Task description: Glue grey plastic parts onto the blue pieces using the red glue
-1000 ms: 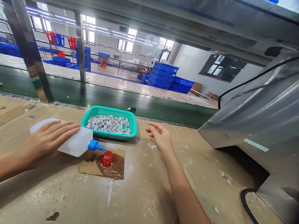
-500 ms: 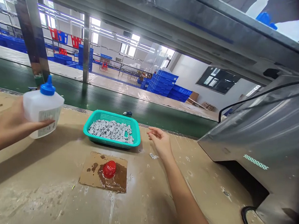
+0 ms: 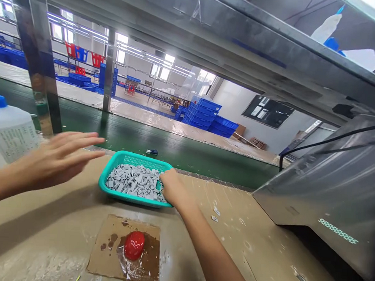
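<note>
Teal perforated basket (image 3: pixel 136 199) meets the right hand (image 3: pixel 173 189), grip unclear; left hand (image 3: pixel 57 160) spreads open.

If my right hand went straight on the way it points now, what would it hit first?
Probably the grey pieces in the green basket. Your right hand reaches over the basket's right end, though its height above them is hard to judge.

Left hand (image 3: pixel 61 159) and right hand (image 3: pixel 172 187) bare; forearms (image 3: pixel 205 243) bare, slim.
</note>
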### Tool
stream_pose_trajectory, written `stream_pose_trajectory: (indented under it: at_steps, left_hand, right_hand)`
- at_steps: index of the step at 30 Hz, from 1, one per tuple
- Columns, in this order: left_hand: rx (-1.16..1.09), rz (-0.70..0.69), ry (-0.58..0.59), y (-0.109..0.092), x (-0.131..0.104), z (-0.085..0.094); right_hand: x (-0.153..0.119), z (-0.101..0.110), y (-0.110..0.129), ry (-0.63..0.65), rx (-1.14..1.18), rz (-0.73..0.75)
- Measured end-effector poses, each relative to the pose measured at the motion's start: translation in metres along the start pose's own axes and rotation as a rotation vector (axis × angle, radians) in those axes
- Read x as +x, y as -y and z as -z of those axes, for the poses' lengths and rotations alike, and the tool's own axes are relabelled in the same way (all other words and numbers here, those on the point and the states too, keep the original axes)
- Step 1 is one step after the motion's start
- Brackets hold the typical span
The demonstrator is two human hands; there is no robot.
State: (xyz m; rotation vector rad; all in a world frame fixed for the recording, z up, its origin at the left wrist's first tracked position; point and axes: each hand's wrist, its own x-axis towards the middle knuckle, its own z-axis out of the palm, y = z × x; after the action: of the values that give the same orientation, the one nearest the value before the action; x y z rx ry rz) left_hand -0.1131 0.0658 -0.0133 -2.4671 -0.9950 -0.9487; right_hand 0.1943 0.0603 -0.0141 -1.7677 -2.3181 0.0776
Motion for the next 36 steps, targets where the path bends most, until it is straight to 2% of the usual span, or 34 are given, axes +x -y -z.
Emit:
stream_pose_trajectory:
  at_steps: [1, 2, 4, 7, 10, 13, 16, 18, 21, 23, 25, 27, 29, 31, 33, 36]
  left_hand:
    - [-0.013, -0.047, 0.124, -0.002, 0.025, -0.017]
    - [-0.045, -0.025, 0.236, -0.003, 0.051, -0.036]
    - [-0.145, 0.106, 0.515, -0.001, 0.102, -0.077]
    - [-0.181, 0.132, 0.636, 0.005, 0.156, -0.132]
    - [-0.209, 0.162, 0.717, 0.007, 0.179, -0.166]
    - [-0.222, 0.226, 0.746, 0.008, 0.181, -0.177]
    - [-0.239, 0.314, 0.672, 0.016, 0.173, -0.172]
    - [-0.274, 0.381, 0.580, 0.023, 0.164, -0.161]
    - [-0.343, 0.488, 0.416, 0.027, 0.146, -0.133]
    - [-0.512, 0.571, 0.270, 0.019, 0.131, -0.109]
    - [-0.842, 0.662, 0.072, 0.003, 0.115, -0.083]
    - [-1.092, 0.707, -0.047, -0.018, 0.098, -0.058]
    - [-1.222, 0.703, -0.057, -0.039, 0.083, -0.039]
    - [-1.283, 0.695, -0.015, -0.054, 0.073, -0.029]
    - [-1.311, 0.699, 0.031, -0.064, 0.068, -0.026]
    - [-1.346, 0.706, 0.066, -0.070, 0.068, -0.029]
  right_hand:
    - [0.005, -0.003, 0.003, 0.026, -0.054, -0.009]
    - [0.009, -0.006, 0.006, 0.046, -0.098, -0.016]
    - [0.014, -0.009, 0.007, 0.070, -0.156, -0.017]
    - [0.014, -0.005, 0.004, 0.071, -0.178, 0.011]
    - [0.004, 0.006, -0.003, 0.036, -0.145, 0.057]
    - [-0.012, 0.017, -0.008, -0.052, -0.021, 0.086]
    - [-0.031, 0.024, -0.009, -0.174, 0.346, 0.054]
    - [-0.046, 0.026, -0.008, -0.190, 0.660, -0.047]
    - [-0.071, 0.023, -0.005, -0.157, 1.004, -0.206]
    - [-0.089, 0.018, -0.002, -0.135, 1.111, -0.237]
    - [-0.106, 0.012, 0.001, -0.091, 1.124, -0.242]
    - [-0.119, 0.004, 0.003, -0.037, 1.065, -0.253]
    - [-0.127, -0.003, 0.004, -0.009, 1.020, -0.258]
    - [-0.130, -0.009, 0.003, 0.006, 1.014, -0.249]
    - [-0.130, -0.015, 0.002, 0.007, 0.986, -0.230]
    - [-0.129, -0.021, 0.002, -0.033, 0.826, -0.171]
